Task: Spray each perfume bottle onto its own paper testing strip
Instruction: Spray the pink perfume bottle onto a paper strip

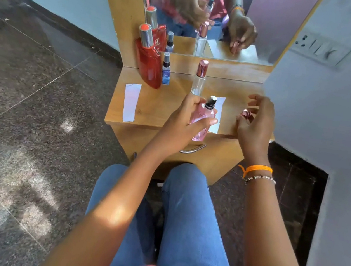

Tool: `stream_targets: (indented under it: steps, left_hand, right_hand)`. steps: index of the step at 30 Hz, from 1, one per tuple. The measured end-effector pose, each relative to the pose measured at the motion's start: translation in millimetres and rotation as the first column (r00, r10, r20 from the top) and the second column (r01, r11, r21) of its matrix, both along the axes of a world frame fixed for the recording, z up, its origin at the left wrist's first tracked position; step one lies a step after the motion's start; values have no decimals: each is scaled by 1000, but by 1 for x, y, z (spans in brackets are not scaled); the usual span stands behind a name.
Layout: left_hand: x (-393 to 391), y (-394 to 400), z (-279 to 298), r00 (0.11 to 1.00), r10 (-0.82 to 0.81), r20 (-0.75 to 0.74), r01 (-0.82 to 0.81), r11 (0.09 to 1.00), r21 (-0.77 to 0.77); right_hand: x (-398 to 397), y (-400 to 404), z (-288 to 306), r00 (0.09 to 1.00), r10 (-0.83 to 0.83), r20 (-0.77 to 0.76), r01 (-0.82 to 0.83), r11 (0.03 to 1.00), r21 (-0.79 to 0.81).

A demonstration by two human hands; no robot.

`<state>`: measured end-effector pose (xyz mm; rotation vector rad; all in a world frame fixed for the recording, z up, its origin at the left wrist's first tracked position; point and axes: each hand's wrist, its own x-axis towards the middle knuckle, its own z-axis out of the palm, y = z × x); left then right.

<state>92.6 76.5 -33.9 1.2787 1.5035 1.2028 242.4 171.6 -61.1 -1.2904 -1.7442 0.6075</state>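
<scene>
On the desk, at its left front edge, a white strip lies flat, clear of all bottles. Behind it, near the mirror, a red bottle with a silver cap stands upright, and a small blue bottle stands just beside it on the right. Further right, a tall clear bottle with a pink cap stands upright near the desk centre. In front of it, the left hand grips a pink bottle above the front edge of the desk; the fingers wrap the body, and the black nozzle, uncapped, points up and away. A second strip lies on the desk directly behind the pink bottle and is partly hidden by it. To the right, the right hand hangs over the right end of the desk, fingers loosely curled, with a small pink cap at the fingertips; whether the cap is pinched or resting on the desk cannot be told. An orange band circles the right wrist.
</scene>
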Motion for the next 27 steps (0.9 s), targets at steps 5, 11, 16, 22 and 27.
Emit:
stream_targets:
  steps: [5, 11, 16, 22, 27]
  left_hand:
    - [5, 10, 1, 997, -3, -78, 5, 1000, 27]
    - [16, 24, 15, 996, -60, -64, 64, 995, 75]
    - [23, 40, 14, 999, -48, -24, 49, 997, 53]
    - [40, 67, -3, 688, 42, -725, -135, 988, -71]
    - [46, 81, -5, 555, 75, -828, -232, 970, -68]
  right_hand:
    - [3, -16, 13, 998, 17, -68, -6, 988, 156]
    - [-1, -46, 25, 864, 445, -236, -480, 869, -121]
    - [2, -40, 20, 926, 299, -230, -321, 945, -65]
    - [17, -35, 20, 947, 188, -259, -216, 973, -85]
    - [21, -37, 20, 940, 226, -257, -258, 961, -99]
